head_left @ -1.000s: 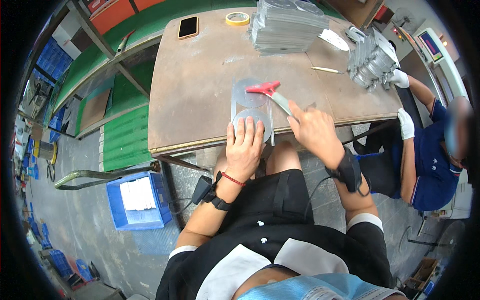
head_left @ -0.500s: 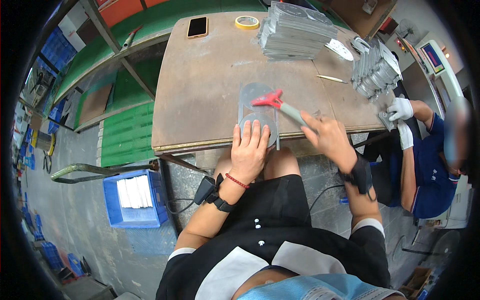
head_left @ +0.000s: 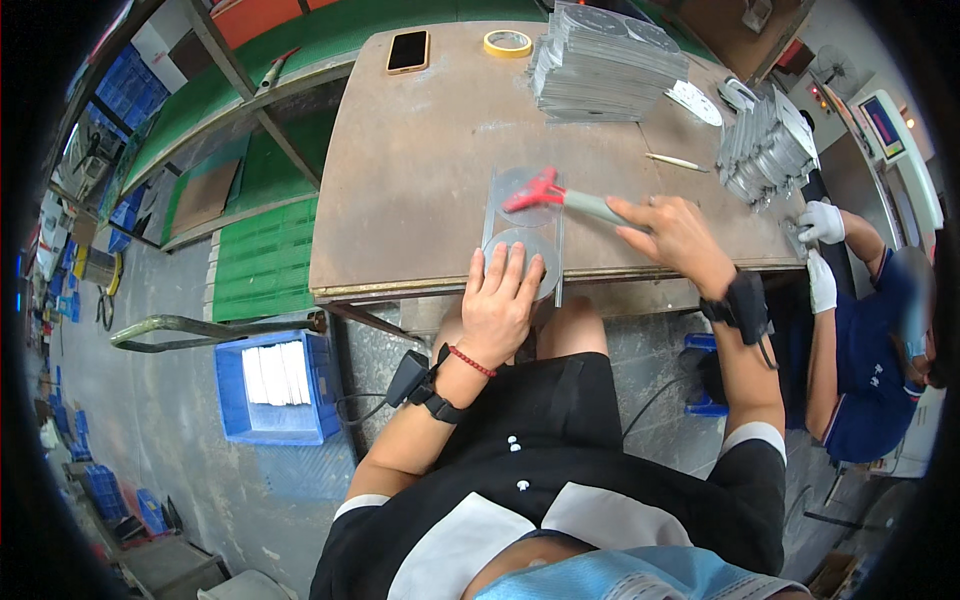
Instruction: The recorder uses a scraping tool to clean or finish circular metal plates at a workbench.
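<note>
Your left hand (head_left: 503, 300) now lies flat on the clear sheet (head_left: 522, 240) at the worktop's (head_left: 420, 170) near edge. Your right hand (head_left: 672, 232) grips the red-headed tool (head_left: 545, 192), its head pushed further across the sheet's far disc.

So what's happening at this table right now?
A seated person presses the left hand flat on a clear plastic sheet at the near edge of a brown table. The right hand holds a red-headed tool with its head on the sheet's far part. Stacks of similar sheets sit further back, with a phone and a tape roll. A co-worker's gloved hand works at the right.
</note>
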The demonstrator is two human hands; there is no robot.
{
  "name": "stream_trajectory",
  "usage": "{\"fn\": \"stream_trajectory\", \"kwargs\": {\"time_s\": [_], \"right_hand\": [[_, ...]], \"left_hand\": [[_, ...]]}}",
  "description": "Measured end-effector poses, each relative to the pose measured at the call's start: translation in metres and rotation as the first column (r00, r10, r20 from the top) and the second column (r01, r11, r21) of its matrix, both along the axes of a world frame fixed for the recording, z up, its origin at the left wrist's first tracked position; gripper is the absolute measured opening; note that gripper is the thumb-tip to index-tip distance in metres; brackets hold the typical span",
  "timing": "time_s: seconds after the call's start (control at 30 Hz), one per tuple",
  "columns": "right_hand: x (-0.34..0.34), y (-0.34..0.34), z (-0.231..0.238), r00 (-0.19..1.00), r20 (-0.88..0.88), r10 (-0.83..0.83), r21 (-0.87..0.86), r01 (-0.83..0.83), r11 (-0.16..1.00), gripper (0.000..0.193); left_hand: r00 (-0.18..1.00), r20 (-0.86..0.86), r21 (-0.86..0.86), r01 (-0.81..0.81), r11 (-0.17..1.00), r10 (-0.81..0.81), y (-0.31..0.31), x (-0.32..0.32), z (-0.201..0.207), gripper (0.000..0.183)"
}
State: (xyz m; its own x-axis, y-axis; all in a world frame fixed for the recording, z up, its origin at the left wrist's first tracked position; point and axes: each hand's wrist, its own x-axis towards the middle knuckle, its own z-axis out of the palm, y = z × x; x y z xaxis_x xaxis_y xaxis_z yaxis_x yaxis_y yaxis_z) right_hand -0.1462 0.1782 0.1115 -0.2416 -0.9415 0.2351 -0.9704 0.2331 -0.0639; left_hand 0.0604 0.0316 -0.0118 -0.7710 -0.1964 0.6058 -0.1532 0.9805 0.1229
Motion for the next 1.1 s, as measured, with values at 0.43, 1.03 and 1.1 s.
{"fn": "stream_trajectory", "kwargs": {"time_s": [0.43,1.03,1.1], "right_hand": [[0.097,0.005,-0.012,0.988,-0.059,-0.141,-0.022,0.14,0.99,0.039],[0.092,-0.056,-0.028,0.96,0.005,-0.281,-0.054,0.28,0.958,0.034],[0.057,-0.081,-0.037,0.953,0.02,-0.303,-0.031,0.304,0.952,0.028]], "left_hand": [[1.0,0.014,0.034,0.0,0.999,0.0,0.002,0.0,0.003,0.05],[0.999,-0.038,0.032,0.005,0.999,-0.004,0.003,0.001,0.002,0.046],[1.0,-0.029,0.021,0.008,1.0,-0.007,0.004,-0.003,0.0,0.046]]}}
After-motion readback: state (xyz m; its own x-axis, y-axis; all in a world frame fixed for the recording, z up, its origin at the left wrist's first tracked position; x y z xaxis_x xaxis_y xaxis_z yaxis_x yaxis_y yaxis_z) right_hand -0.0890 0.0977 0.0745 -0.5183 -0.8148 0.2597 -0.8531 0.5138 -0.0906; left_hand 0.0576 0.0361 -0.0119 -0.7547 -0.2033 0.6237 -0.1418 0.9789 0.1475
